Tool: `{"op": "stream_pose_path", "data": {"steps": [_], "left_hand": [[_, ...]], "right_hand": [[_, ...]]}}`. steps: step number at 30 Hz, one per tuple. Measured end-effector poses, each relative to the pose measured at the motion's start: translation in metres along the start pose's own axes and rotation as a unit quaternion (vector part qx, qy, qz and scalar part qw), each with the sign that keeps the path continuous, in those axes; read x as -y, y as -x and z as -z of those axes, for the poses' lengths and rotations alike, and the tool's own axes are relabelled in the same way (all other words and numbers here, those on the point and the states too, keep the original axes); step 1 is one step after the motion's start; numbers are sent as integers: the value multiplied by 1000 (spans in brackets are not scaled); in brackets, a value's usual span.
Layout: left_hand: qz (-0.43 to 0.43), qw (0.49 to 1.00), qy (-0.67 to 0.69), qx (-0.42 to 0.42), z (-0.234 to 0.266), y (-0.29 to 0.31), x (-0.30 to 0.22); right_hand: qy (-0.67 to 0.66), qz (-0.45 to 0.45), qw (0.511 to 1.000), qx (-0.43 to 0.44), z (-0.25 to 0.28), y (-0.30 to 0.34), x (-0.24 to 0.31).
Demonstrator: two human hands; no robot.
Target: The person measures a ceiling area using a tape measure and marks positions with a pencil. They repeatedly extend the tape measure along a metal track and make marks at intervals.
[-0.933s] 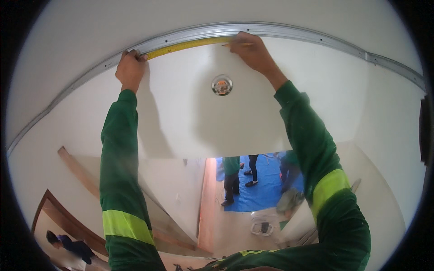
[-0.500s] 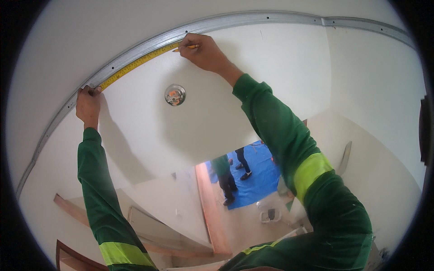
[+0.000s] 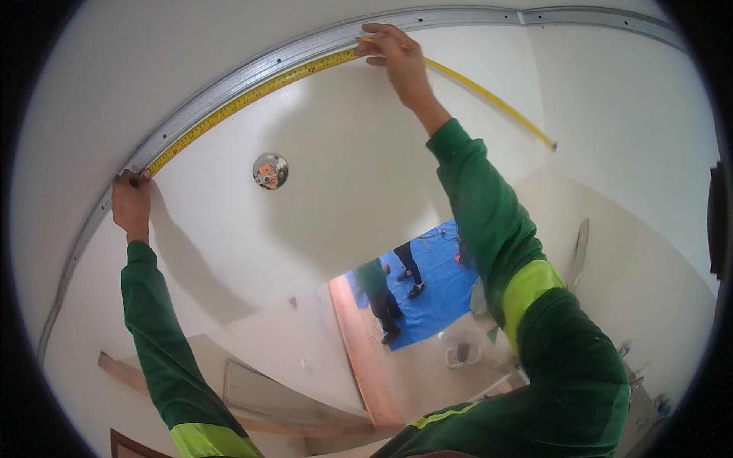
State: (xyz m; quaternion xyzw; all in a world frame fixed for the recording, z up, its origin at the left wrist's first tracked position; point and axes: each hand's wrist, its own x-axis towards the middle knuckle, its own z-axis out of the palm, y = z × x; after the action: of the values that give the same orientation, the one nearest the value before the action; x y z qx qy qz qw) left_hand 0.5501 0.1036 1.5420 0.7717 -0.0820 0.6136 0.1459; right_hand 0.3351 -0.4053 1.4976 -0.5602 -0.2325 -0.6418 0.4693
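Hands (image 3: 131, 202) (image 3: 393, 53) press yellow tape measure (image 3: 252, 95) along grey metal track (image 3: 229, 76).

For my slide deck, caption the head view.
Both hands stretch a yellow tape measure along a metal track.

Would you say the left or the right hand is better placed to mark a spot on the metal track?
Probably the right hand: it pinches the yellow tape measure mid-span against the metal track, with tape trailing loose beyond it. The left hand pins the tape's end.
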Motion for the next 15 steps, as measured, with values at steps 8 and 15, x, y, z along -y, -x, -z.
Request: {"op": "stream_pose_path", "data": {"steps": [8, 15], "left_hand": [[7, 1000, 3, 2, 3, 5, -11], [21, 999, -6, 32, -1, 0, -2]], "right_hand": [[-46, -30, 998, -37, 67, -11, -6], [28, -21, 999, -24, 94, -18, -10]]}}
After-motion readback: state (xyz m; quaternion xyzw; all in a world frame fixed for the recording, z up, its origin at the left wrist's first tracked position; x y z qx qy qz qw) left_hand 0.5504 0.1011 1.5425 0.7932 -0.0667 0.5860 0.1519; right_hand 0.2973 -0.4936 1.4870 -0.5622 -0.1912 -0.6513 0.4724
